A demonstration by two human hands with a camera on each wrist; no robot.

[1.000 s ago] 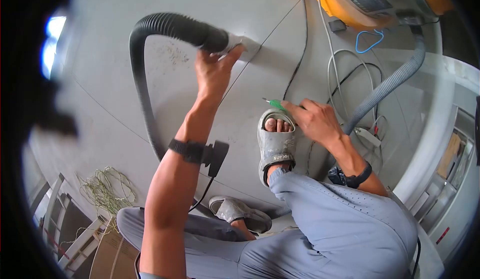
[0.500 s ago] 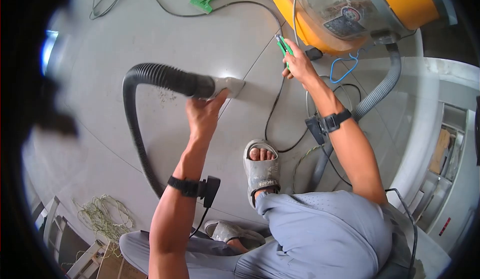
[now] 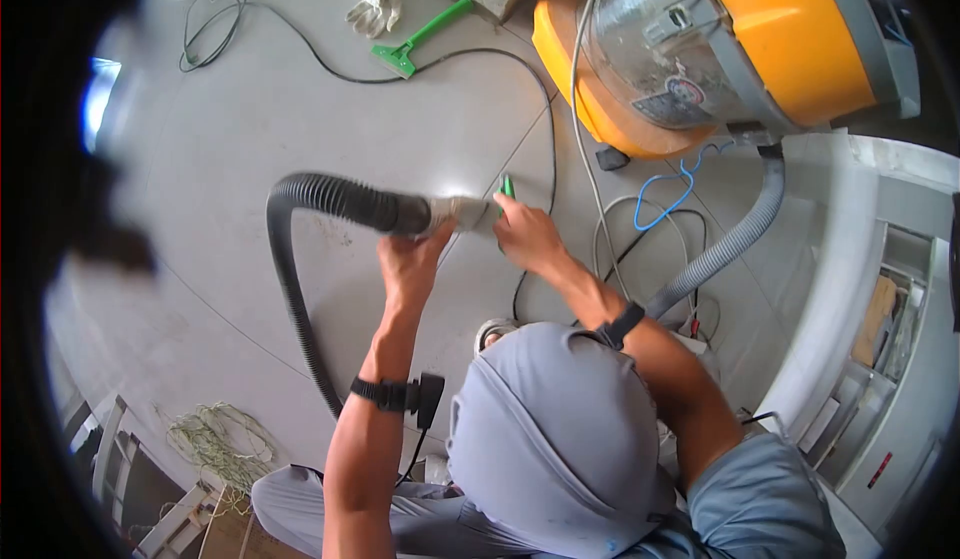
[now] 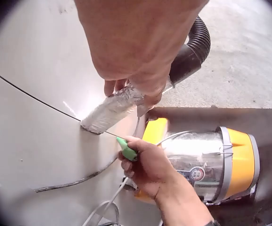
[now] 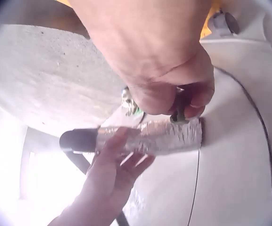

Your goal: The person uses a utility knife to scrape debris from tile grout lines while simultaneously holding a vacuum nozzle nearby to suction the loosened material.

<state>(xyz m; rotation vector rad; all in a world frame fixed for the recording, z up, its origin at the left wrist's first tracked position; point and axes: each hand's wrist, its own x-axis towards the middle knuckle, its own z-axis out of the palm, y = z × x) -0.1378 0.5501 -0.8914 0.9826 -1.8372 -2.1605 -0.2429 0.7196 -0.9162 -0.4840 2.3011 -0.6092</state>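
Nozzle (image 3: 462, 214), tape-wrapped, sits low on the floor near centre of head view, with its mouth toward 3 o'clock and the tip at the tile joint (image 4: 32, 96). The left hand (image 3: 410, 264) comes in from 6 o'clock w/ fingers curled round the nozzle, where it meets the black hose (image 3: 330, 199). The right hand (image 3: 525, 239) is just beside the mouth at 3 o'clock, fist closed on a green-handled tool (image 4: 126, 149). Its tip is hidden, so can't tell if it touches the joint. Progress, as a judgement: about mid-job. Both hands are set at one spot on the joint, and the faint grit specks (image 3: 328, 229) at 9 o'clock below the hose aren't picked up yet. The yellow vacuum cleaner (image 3: 720, 39) stands at 1 o'clock, and a green scraper (image 3: 420, 34) lies at 12, well apart.
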